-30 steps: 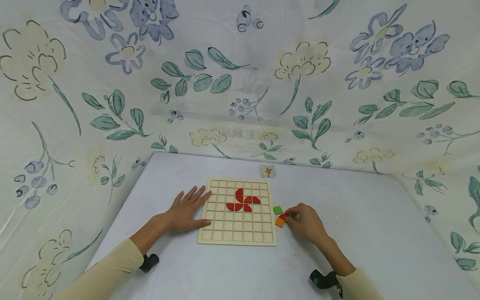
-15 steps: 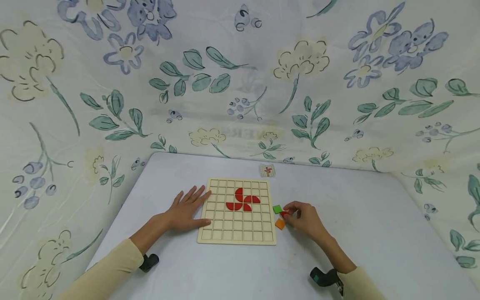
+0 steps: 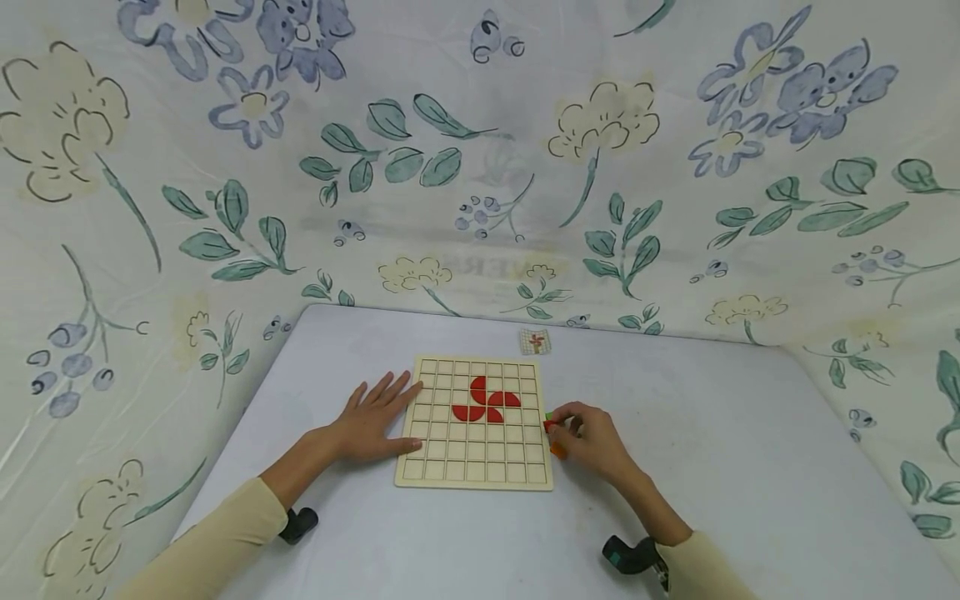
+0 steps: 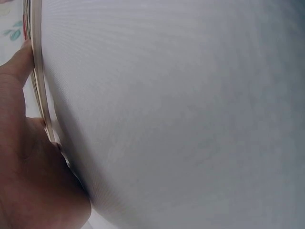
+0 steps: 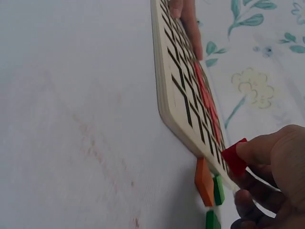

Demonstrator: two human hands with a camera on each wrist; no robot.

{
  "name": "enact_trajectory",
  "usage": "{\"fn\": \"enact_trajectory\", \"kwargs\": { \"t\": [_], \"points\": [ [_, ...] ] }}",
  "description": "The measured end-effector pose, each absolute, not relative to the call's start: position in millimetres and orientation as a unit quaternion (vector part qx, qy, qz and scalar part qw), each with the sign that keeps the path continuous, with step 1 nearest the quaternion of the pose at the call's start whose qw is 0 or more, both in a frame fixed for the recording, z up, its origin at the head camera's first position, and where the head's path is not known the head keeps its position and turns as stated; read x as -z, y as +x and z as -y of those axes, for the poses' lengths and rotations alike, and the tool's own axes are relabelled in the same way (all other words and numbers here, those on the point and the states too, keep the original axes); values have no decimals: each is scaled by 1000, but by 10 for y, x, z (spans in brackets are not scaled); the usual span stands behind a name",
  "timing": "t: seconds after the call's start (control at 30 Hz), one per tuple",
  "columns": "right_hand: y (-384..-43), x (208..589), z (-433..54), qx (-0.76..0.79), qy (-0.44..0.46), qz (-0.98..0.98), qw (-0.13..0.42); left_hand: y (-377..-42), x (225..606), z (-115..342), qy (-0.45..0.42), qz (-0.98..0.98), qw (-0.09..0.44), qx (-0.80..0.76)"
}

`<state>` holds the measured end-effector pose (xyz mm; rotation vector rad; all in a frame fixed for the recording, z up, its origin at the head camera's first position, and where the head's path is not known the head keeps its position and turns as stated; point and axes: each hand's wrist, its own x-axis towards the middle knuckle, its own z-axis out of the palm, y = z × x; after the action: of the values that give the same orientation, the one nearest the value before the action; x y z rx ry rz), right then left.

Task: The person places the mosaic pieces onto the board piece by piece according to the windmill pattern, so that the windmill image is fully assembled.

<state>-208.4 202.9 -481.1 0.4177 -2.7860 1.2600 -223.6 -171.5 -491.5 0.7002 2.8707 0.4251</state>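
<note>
red tile [image 5: 233, 158] in a fingertip pinch, right edge of wooden grid board [image 3: 476, 451]

risk, first: slip of the red tile. cause, as judged: a small piece gripped by fingertips alone, where slight loss of pressure could have dropped it onto the board's border or the table [image 3: 712, 433].

risk, second: scatter of loose pieces. an orange tile [image 5: 203, 182] and a green tile [image 5: 218, 190] lay just beside the board's right edge, close by the right hand [image 3: 588, 440]; a second green tile [image 5: 212, 220] lay near them. a low sweep of the fingers could have pushed any of these aside.

risk, third: shift of set pieces. several red quarter-round pieces [image 3: 462, 413] formed a pinwheel in the cells; a knock would perhaps have unseated one, the cells appearing shallow.

hands, right: thumb and finger brought together on the red tile, other fingers bent beneath. tile just beside or over the board's right border; contact could not be told.

hands, left: the left hand [image 3: 371, 427] lay with fingers straight and spread, gripping nothing; thumb and one fingertip rested on the board's left border. the hands stood well apart, one at either side.

also listed: one picture card [image 3: 535, 341], on the table beyond the board's far edge, bearing a red pinwheel figure.
</note>
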Motion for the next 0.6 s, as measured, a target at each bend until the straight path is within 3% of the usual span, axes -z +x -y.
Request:
{"fn": "enact_trajectory", "kwargs": {
  "t": [0.37, 0.6],
  "points": [
    [-2133, 4800, -1754, -431, 187, 881, 51, -2229, 4876, 1700, 230, -959, 84, -139],
    [-2145, 4824, -1608, -443, 176, 878, 35, -2227, 4893, 1702, 233, -959, 81, -138]
  ]
}}
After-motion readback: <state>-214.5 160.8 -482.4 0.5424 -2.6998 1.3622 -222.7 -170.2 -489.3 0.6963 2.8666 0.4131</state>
